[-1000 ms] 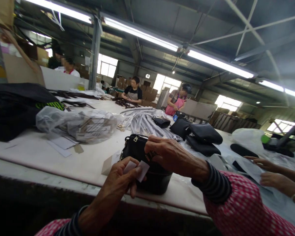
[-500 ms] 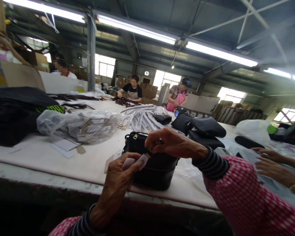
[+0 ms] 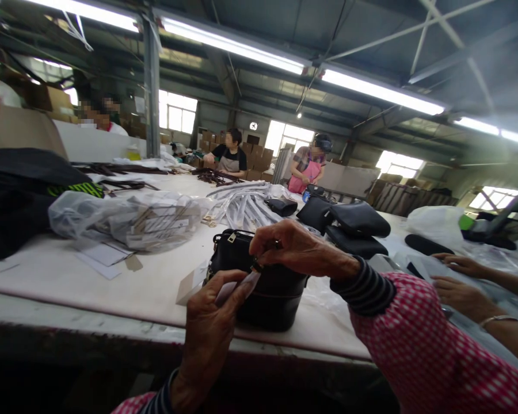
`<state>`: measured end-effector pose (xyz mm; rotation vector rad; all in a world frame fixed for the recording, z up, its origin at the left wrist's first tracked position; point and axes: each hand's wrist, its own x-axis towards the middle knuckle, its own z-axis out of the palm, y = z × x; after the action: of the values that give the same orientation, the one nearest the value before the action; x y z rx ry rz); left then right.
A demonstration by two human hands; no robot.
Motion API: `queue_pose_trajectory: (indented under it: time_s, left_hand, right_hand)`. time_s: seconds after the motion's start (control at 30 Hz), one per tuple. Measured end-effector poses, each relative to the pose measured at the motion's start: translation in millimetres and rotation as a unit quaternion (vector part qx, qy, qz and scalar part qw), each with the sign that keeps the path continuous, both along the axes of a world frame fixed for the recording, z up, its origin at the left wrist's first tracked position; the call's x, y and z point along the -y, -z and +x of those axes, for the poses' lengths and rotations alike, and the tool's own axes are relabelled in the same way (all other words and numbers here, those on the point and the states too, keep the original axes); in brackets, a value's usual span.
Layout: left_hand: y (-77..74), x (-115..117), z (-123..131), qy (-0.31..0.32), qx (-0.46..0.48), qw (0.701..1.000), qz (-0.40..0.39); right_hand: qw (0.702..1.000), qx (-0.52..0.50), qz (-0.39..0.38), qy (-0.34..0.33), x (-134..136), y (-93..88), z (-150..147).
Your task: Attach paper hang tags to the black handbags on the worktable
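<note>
A black handbag [image 3: 270, 310] with a zip pull on top stands upright at the table's near edge. In front of it, my left hand [image 3: 209, 316] pinches a small white slip [image 3: 225, 292] between thumb and fingers. My right hand [image 3: 291, 248] is closed at the bag's upper front, its fingertips on a small dark piece with a metal glint [image 3: 256, 265]. That piece meets the upper end of the slip; its exact kind is too small to tell. My right fingers hide part of the bag's top.
Clear plastic bags of cards [image 3: 155, 221] lie left, beside a large black bag [image 3: 26, 195]. Wrapped straps [image 3: 242, 201] and black bags [image 3: 358, 221] lie behind. At right, a co-worker's hands [image 3: 461, 287] rest on plastic. Other people work across the table.
The view has shifted slightly, moving most things a little left in the picture. Both my hands keep their grips close together at the bag. The co-worker's hands have moved slightly left.
</note>
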<state>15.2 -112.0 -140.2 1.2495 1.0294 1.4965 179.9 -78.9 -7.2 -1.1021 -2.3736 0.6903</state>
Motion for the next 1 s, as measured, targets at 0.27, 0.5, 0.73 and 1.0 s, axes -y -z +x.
queue_pose_trajectory:
  time_s: [0.27, 0.5, 0.73, 1.0]
  left_hand:
    - [-1.7, 3.1, 1.5, -0.017, -0.004, 0.999, -0.028]
    - [-5.9, 4.0, 5.0, -0.023, 0.015, 0.999, -0.028]
    - [-1.6, 2.4, 4.7, -0.026, 0.025, 0.998, -0.046]
    - [-4.3, 1.8, 5.2, -0.001, 0.001, 0.997, -0.076]
  right_hand:
    - [0.999, -0.033, -0.019, -0.021, -5.0, 2.0, 1.7]
    - [1.0, -0.019, 0.002, -0.024, -6.7, 4.1, 3.1]
    - [0.999, -0.035, -0.001, -0.026, -5.7, 3.3, 2.8]
    - [0.999, -0.041, -0.009, -0.028, -6.0, 3.2, 2.6]
